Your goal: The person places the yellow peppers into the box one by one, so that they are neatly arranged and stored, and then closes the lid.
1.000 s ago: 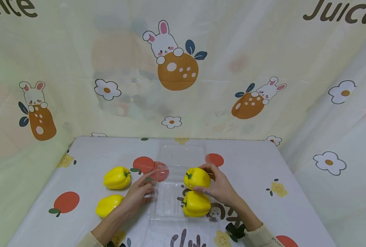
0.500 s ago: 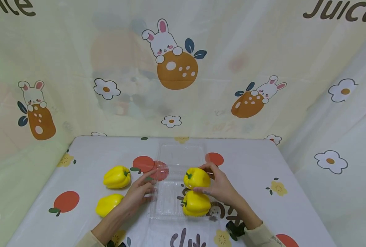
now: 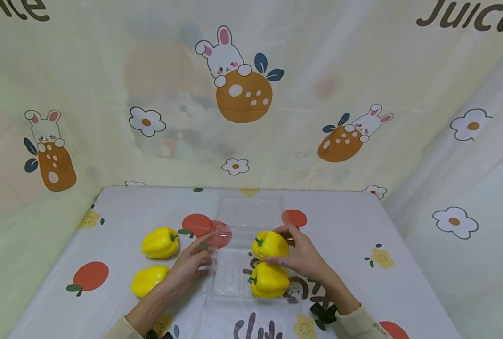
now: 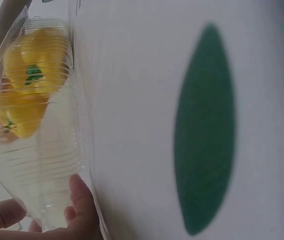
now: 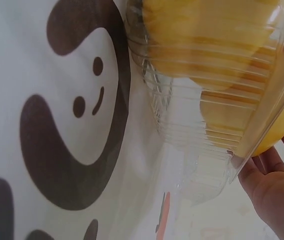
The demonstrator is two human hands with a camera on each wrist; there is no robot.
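A clear plastic clamshell container (image 3: 230, 282) lies open on the table, its lid (image 3: 251, 212) folded back on the far side. In its right half sit two yellow bell peppers, the far one (image 3: 270, 245) behind the near one (image 3: 270, 281). My right hand (image 3: 300, 252) grips the far pepper, thumb on the near side and fingers behind. Along the container's left wall my left hand (image 3: 192, 263) rests, fingers extended and touching the plastic; in the left wrist view its fingertips (image 4: 82, 200) meet the ribbed wall.
Two more yellow bell peppers, one farther back (image 3: 160, 243) and one nearer (image 3: 150, 281), lie left of the container; the left forearm partly covers the nearer one. A printed cloth (image 3: 353, 226) covers the table. Patterned curtains (image 3: 251, 150) hang behind and at both sides.
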